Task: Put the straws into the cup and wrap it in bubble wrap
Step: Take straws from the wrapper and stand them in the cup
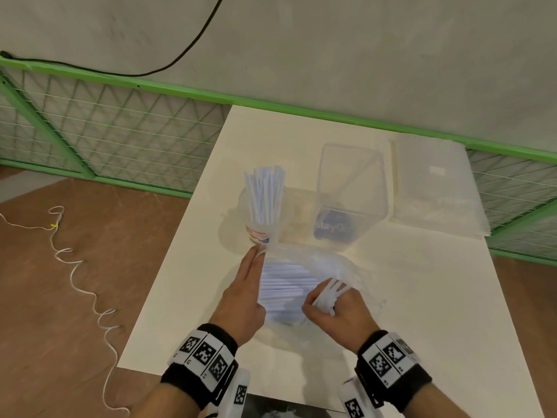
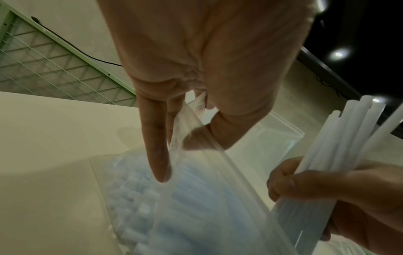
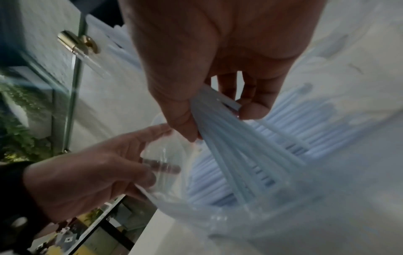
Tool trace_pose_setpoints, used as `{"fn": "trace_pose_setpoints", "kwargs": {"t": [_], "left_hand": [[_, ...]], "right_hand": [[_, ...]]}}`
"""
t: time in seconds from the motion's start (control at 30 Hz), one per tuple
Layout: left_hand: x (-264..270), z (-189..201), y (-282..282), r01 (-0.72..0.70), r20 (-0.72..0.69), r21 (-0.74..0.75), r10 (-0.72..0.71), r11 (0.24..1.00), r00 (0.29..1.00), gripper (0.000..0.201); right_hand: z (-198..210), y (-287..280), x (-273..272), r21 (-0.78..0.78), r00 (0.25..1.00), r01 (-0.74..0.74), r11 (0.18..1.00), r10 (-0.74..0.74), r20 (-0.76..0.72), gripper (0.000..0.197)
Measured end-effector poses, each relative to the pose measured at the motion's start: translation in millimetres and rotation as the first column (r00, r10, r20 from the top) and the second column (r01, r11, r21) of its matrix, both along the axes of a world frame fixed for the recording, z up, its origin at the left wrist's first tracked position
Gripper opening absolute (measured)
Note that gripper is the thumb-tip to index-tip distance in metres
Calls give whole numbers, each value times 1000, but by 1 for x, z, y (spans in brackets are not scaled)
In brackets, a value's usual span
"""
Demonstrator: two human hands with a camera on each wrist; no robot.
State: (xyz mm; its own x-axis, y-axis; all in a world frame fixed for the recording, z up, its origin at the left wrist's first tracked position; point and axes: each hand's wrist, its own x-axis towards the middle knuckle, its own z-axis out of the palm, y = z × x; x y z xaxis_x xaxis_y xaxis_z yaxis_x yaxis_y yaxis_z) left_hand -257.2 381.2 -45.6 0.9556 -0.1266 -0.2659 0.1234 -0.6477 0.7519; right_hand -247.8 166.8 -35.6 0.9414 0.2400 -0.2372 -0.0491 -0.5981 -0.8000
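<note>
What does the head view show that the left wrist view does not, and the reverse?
Head only: the cup standing upright with straws already in it, and the folded bubble wrap at the table's far right. Left wrist only: the left hand seen from below, thumb and fingers pinching the clear bag's edge. Both: the right hand gripping a bunch of straws at the bag's mouth.
</note>
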Motion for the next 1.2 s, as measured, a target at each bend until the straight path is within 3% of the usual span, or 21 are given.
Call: {"fn": "trace_pose_setpoints", "kwargs": {"t": [0.1,0.2,0.4,0.63,0.73,0.9,1.0,1.1,1.2], "left_hand": [[0,0,0,-3,0,-10,3,1000,1000,103],[1,0,1,-10,-9,-6,10,1000,1000,104],[2,1,2,-5,-32,0,5,1000,999,106],[3,2,3,6,-25,-13,-6,1000,1000,105],[4,4,4,-4,-40,-3,4,1000,999,105],[5,3,4,-11,-69,-9,11,1000,998,105],[5,3,3,-5,-73,-20,3,1000,997,105],[6,5,4,-8,-81,-29,6,1000,997,104],[7,6,6,-27,-83,-28,25,999,996,104]], "right_hand": [[5,-3,7,-36,999,-38,999,39,23,17],[19,-4,18,69,998,35,997,-38,43,30],[35,-6,34,340,978,207,918,-184,-98,9],[11,-1,24,101,998,22,995,-15,-65,22],[40,3,43,119,1000,5,993,-5,-2,10],[133,19,97,241,974,-16,970,-40,224,6],[167,39,126,257,942,21,966,-104,318,5],[165,64,153,196,933,46,980,-112,342,6],[140,83,171,21,967,25,999,-30,254,15]]}}
